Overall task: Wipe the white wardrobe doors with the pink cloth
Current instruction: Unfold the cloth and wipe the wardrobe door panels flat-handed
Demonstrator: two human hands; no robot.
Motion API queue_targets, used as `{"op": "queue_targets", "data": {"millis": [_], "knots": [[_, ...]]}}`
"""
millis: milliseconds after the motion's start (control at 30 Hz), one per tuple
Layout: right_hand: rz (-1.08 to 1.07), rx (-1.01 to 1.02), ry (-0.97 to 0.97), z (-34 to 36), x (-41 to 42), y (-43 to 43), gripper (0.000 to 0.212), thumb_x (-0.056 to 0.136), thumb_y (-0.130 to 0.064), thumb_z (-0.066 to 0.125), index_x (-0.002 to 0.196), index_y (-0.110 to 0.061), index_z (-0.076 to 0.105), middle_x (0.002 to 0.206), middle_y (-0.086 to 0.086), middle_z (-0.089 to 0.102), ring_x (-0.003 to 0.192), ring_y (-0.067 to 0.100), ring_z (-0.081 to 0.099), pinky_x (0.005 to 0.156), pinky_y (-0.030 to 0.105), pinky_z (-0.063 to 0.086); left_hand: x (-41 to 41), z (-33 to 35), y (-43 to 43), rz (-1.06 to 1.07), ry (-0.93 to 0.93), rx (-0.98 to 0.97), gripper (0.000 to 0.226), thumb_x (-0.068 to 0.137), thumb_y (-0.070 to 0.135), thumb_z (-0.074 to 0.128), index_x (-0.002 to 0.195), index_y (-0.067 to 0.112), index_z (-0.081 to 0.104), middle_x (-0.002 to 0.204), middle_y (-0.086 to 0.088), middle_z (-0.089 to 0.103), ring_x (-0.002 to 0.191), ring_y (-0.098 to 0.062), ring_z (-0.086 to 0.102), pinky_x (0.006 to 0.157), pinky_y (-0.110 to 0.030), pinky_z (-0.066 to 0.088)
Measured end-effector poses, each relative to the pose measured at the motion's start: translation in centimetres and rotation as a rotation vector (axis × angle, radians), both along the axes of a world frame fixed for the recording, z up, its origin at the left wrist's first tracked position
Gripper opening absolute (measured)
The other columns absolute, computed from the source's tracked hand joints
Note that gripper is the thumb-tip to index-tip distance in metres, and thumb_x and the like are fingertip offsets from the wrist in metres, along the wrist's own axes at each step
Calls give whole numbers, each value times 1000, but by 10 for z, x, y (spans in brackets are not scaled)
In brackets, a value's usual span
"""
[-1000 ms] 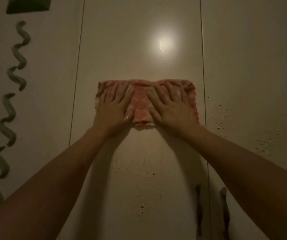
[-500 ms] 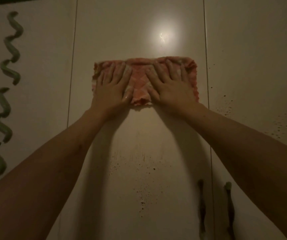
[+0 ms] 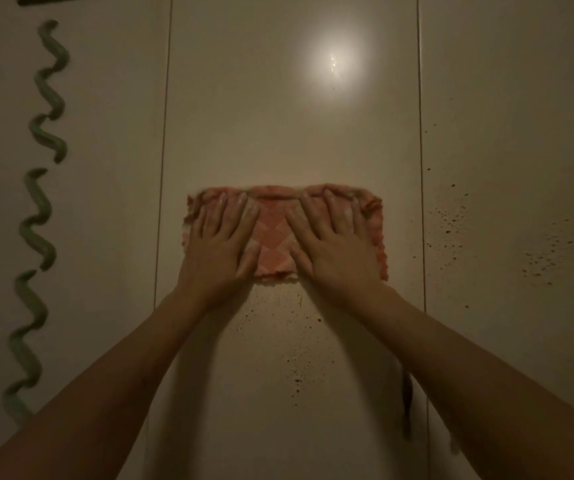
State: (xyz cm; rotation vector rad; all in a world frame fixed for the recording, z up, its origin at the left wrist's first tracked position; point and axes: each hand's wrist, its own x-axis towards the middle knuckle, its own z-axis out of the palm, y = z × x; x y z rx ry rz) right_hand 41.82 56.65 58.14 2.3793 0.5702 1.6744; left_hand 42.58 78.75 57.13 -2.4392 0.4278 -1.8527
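A pink checked cloth (image 3: 275, 244) lies spread flat against the middle white wardrobe door (image 3: 292, 133). My left hand (image 3: 218, 244) presses its left half and my right hand (image 3: 334, 244) presses its right half. Both palms are flat with the fingers spread and pointing up. The cloth's top edge is bunched under my fingertips. Dark specks (image 3: 299, 368) dot the door below the cloth. More specks (image 3: 542, 258) mark the right door (image 3: 514, 133).
A green wavy strip (image 3: 41, 216) runs down the left door (image 3: 112, 168). Dark handles (image 3: 407, 403) sit by the seam at the lower right, partly behind my right forearm. A bright light reflection (image 3: 334, 64) shines high on the middle door.
Both hands first pushed the cloth up the middle door, then slid it back down to a lower spot, close above the specks.
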Motion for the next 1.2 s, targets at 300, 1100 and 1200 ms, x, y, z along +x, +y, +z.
{"op": "queue_targets", "data": {"millis": [300,1100,1200], "knots": [[17,-22,7,-83,1,20,58,101,-50,23,154,-29,22,163,1,11,150,29,-3,118,51,-7,-3,-84,19,29,36,5,62,94,41,36,151,21,24,161,-5,16,149,-27,6,118,-50,14],[-34,9,-47,-19,5,34,61,99,-56,21,155,-33,12,164,-3,7,150,28,-1,117,48,-10,4,-12,36,83,-11,32,59,94,46,31,151,28,25,160,0,20,149,-26,11,116,-55,11],[-28,17,-72,13,4,40,60,99,-55,22,155,-33,16,163,-2,12,150,31,4,116,47,-10,5,19,42,95,-28,35,59,94,47,30,150,29,25,160,0,21,148,-27,13,116,-58,13]]}}
